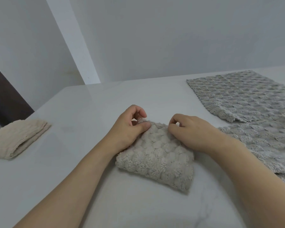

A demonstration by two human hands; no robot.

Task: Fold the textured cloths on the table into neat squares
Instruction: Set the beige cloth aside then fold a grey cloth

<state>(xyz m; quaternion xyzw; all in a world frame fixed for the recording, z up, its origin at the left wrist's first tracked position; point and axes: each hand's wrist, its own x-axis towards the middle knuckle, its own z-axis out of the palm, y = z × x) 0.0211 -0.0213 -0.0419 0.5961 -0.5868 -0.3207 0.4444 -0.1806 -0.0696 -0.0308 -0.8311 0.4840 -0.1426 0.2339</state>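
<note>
A beige bubble-textured cloth lies folded into a small thick square in the middle of the white table. My left hand pinches its far left corner between thumb and fingers. My right hand rests on the far right part of the cloth, with fingertips curled and pinching its far edge. Two grey textured cloths lie unfolded on the right: one flat at the back, one nearer that runs off the frame's right edge.
A cream crinkled cloth sits folded at the table's left edge. A pale wall stands behind the table, with a dark panel at the far left.
</note>
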